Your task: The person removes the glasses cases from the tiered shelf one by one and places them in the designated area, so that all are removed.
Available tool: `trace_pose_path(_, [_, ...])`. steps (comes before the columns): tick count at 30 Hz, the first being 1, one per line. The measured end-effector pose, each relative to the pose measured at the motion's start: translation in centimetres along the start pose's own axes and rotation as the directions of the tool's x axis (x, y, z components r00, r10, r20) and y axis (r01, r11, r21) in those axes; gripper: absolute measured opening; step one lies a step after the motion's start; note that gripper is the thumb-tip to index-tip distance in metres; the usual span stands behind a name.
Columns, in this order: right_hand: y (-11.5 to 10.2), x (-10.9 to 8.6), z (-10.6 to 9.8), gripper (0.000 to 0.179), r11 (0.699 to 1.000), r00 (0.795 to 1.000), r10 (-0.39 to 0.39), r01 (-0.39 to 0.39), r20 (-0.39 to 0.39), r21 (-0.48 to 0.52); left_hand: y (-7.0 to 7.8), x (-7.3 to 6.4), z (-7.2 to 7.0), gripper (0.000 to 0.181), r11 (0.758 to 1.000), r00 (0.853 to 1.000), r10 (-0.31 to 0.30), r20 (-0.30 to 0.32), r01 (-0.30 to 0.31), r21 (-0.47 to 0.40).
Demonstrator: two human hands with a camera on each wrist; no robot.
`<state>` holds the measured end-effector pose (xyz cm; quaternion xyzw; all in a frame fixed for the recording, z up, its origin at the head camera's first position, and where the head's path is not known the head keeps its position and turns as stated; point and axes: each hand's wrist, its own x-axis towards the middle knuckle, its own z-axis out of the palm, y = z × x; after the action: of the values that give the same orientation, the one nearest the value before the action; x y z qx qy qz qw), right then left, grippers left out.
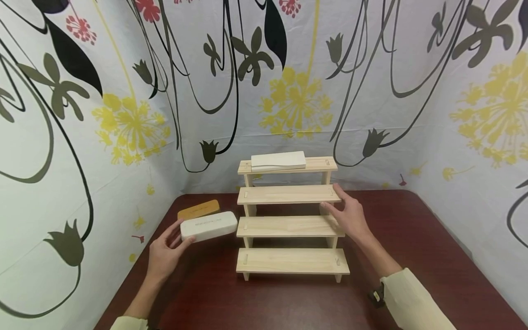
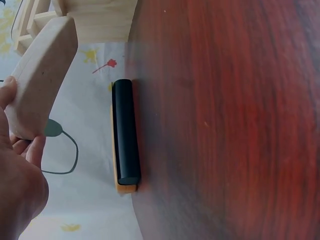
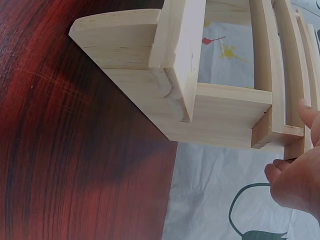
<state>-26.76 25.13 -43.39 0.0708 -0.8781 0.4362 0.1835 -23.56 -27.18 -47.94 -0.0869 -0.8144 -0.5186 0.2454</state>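
My left hand [image 1: 164, 256] holds a white glasses case [image 1: 209, 226] by its left end, thumb at the front and fingers behind. In the left wrist view this case [image 2: 46, 75] is lifted clear of the table. Left of centre stands a four-step wooden display stand [image 1: 290, 226]; the held case is just left of it. My right hand [image 1: 350, 217] grips the right end of its second shelf from the top [image 1: 288, 194]. A white flat-lidded case [image 1: 278, 161] lies on the top shelf. Part of the right hand is cut off in the right wrist view.
An orange case [image 1: 199, 209] lies behind the held one, with a black rounded case [image 2: 126, 132] against it in the left wrist view. The dark red-brown table [image 1: 288, 305] is bordered by flower-patterned cloth [image 1: 255, 114] at the back and sides.
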Motion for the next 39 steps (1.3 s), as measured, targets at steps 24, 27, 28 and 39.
trace_pose_path(24, [0.1, 0.0, 0.2, 0.079, 1.0, 1.0, -0.021, 0.021, -0.02, 0.0, -2.4, -0.3, -0.2, 0.067, 0.989, 0.997, -0.067, 0.029, 0.062, 0.138])
trace_pose_path(27, [0.1, 0.0, 0.2, 0.079, 1.0, 1.0, -0.021, 0.021, -0.023, 0.002, -2.6, -0.3, -0.2, 0.069, 0.986, 0.997, -0.065, 0.031, 0.06, 0.156])
trace_pose_path(28, [0.1, 0.0, 0.2, 0.079, 1.0, 0.999, -0.022, 0.022, -0.023, 0.0, -2.7, -0.3, -0.1, 0.069, 0.985, 0.997, -0.065, 0.031, 0.06, 0.16])
trace_pose_path(39, [0.3, 0.0, 0.3, 0.079, 1.0, 0.999, -0.023, 0.023, -0.027, -0.009, -3.5, -0.2, -0.1, 0.069, 0.977, 0.996, -0.087, 0.026, 0.08, 0.2])
